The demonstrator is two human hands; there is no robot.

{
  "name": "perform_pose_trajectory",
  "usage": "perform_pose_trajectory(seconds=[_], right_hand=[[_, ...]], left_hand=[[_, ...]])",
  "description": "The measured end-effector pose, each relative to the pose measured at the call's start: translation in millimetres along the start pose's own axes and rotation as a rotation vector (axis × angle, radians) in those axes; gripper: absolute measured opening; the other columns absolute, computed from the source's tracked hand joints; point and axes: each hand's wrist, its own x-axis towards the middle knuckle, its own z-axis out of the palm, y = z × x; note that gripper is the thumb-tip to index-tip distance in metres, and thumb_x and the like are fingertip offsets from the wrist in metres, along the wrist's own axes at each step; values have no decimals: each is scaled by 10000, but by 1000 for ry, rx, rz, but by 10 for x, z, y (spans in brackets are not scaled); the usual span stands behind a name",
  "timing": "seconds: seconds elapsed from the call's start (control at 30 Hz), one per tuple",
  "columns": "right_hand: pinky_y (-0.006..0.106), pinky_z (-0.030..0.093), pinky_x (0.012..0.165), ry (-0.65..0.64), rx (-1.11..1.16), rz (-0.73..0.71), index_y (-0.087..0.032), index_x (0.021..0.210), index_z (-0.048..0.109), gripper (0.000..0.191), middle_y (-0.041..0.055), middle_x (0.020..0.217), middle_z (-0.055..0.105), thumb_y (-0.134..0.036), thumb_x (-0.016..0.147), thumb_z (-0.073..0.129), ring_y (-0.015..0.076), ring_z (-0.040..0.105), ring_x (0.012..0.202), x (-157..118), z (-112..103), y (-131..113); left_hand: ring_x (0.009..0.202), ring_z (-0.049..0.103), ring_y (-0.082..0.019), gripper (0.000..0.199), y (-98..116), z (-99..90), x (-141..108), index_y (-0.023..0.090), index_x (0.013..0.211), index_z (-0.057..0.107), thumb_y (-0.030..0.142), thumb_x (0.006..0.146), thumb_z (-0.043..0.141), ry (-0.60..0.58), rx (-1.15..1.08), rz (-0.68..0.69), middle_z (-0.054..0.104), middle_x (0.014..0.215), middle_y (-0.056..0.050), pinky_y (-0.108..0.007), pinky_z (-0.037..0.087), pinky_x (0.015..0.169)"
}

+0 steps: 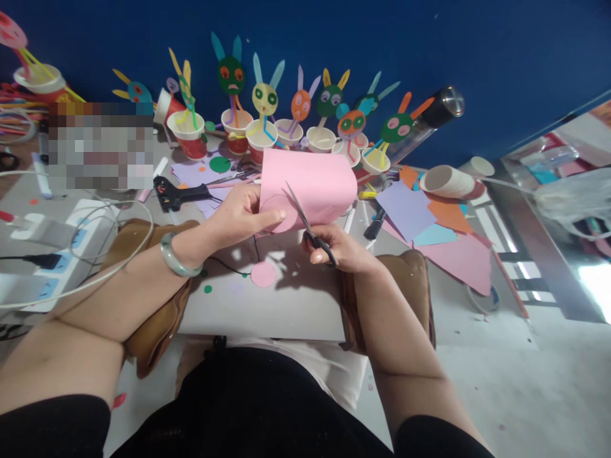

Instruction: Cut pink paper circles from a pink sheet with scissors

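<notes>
A curled sheet of pink paper (310,178) is held above the table by my left hand (245,213), thumb on its near face and fingers behind. A round outline shows faintly on the paper near that thumb. My right hand (334,247) grips a pair of scissors (305,219) with black handles, its blades parted against the pink paper at the outline's right side. Below, a cut pink paper circle (263,274) lies on the table next to a thin black cord.
Behind the paper stand several paper cups (261,137) with paper rabbit faces. A black glue gun (179,193) lies left, near a white power strip (71,248). Coloured paper sheets (405,207), stacked cups (446,183) and a bottle (436,114) are at right. Brown cushions (396,286) lie under both forearms.
</notes>
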Motion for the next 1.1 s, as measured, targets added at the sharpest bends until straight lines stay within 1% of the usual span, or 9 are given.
perform_pose_trajectory(seconds=[0.3, 0.57, 0.73, 0.83, 0.93, 1.1], right_hand=[[238, 237, 527, -7, 10, 28, -156, 645, 513, 709, -46, 577, 448, -815, 542, 751, 82, 353, 568, -7, -9, 1], [244, 236, 535, 16, 32, 70, -153, 635, 512, 701, -47, 575, 439, -789, 525, 784, 83, 350, 573, -16, 0, -30], [243, 235, 532, 14, 35, 55, -155, 632, 515, 686, -48, 573, 446, -781, 543, 781, 82, 352, 566, -13, 0, -27], [241, 234, 524, 4, 32, 44, -152, 628, 524, 677, -49, 563, 442, -773, 554, 782, 78, 348, 555, -13, -3, -25], [236, 241, 521, -7, 31, 35, -152, 635, 539, 671, -48, 563, 449, -773, 558, 780, 81, 350, 556, -14, 3, -30], [238, 250, 525, -3, 33, 44, -153, 641, 545, 678, -41, 575, 451, -783, 546, 775, 92, 361, 578, -17, 26, -38]], left_hand=[[546, 591, -121, 213, 29, -1, -10, 153, 643, 618, 289, 796, 675, 2, -10, -2, 639, 581, -16, -222, 455, 515], [544, 587, -110, 161, 8, -3, -5, 154, 649, 620, 245, 775, 661, 28, -7, 22, 631, 584, -5, -206, 444, 505], [522, 559, -94, 148, 23, -1, 3, 150, 657, 617, 235, 774, 648, 45, 12, 47, 622, 582, 5, -194, 426, 486], [519, 570, -101, 153, 27, 6, 7, 154, 665, 609, 246, 777, 657, 45, -9, 43, 625, 585, 2, -200, 436, 482], [526, 590, -109, 151, 1, 7, 9, 159, 684, 612, 257, 789, 659, 28, -30, 31, 636, 603, -3, -209, 454, 492], [532, 582, -113, 153, -48, -6, 4, 154, 691, 627, 265, 789, 667, 25, 16, 29, 632, 594, -2, -211, 446, 491]])
